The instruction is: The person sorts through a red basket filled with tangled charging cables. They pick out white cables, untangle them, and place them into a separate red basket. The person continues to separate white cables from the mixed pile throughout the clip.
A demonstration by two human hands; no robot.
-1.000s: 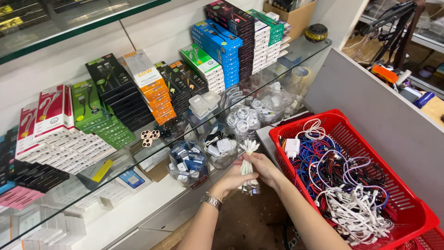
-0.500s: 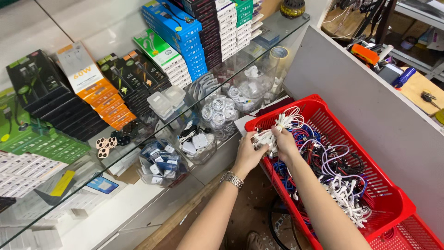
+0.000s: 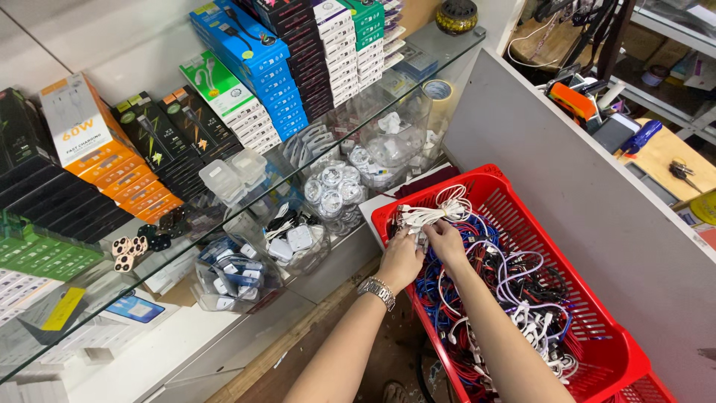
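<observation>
Both forearms are bare, sleeveless, and a silver metal-link wristwatch (image 3: 376,291) circles the left wrist.

Both hands meet over the near-left corner of the red basket (image 3: 597,224). The left hand (image 3: 401,257), with a metal wristwatch (image 3: 377,289), and the right hand (image 3: 446,240) pinch a bundle of white cables (image 3: 432,213). Blue, white and red cables (image 3: 514,291) fill the basket. Boxed goods line the glass shelf (image 3: 447,52) along its left side.
</observation>
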